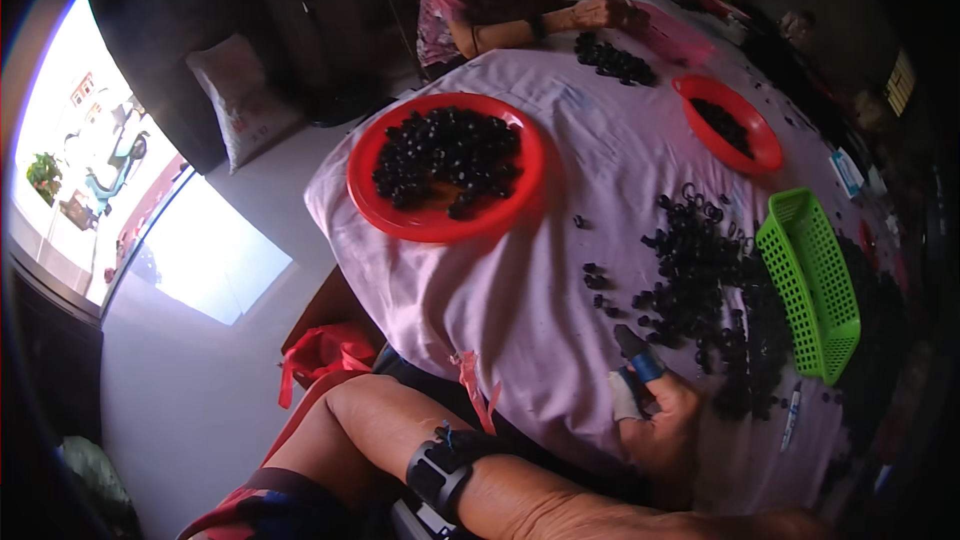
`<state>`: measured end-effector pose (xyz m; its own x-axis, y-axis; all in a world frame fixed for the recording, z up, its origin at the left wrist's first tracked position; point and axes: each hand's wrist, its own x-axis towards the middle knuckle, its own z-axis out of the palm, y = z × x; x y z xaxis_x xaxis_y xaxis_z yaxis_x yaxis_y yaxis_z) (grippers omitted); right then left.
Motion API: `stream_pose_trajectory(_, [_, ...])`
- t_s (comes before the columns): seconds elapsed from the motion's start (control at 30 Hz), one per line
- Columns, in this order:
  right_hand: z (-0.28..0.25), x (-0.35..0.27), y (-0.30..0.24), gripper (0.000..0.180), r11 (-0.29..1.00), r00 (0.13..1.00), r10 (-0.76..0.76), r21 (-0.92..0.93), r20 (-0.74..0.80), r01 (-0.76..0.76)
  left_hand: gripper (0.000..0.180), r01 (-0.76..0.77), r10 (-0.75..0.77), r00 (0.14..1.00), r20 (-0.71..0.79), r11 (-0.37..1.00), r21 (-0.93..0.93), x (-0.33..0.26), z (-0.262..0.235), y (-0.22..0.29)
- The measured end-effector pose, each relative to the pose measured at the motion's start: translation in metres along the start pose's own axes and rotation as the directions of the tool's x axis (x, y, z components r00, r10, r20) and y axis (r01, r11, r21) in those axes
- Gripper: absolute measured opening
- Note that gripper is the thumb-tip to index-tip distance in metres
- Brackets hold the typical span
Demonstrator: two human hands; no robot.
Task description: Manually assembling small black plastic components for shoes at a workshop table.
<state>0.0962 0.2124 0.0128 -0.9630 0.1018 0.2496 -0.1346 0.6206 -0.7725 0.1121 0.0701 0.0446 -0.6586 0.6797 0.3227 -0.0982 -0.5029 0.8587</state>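
Along the lower edge my left arm crosses to the right, with a black band on it; my left hand [770, 523] is cut off there, its fingers out of sight. Beyond it my right hand [662, 410] rests at the near side of the table, beside a heap of small black rings [700, 260]. Blue tape [647, 368] wraps one of its digits, which ends in a dark tip, and a whitish covering [624, 395] is on another. These two digits stretch out with their tips apart; I see nothing clearly held. Its other fingers are mostly hidden.
A red plate [360, 175] piled with black pieces stands at the far left, and a red bowl [766, 152] further right. A green basket [815, 290] and a pen [791, 418] lie right of the heap. Across the pink cloth [590, 190], another person's hand [605, 12] is near black pieces.
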Motion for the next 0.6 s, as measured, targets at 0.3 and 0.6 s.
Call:
stream_pose_trajectory(0.3, [-0.005,0.001,0.004,0.028,0.993,0.996,-0.081,-0.083,0.032,0.083,0.024,-0.123,0.141,0.988,-0.068,0.967,0.223,0.025,-0.019,0.016])
stream_pose_trajectory(0.6, [0.008,0.003,0.005,0.040,0.994,0.992,-0.095,-0.042,0.078,0.099,0.025,-0.172,0.196,0.980,-0.023,0.905,0.389,0.045,-0.028,0.017])
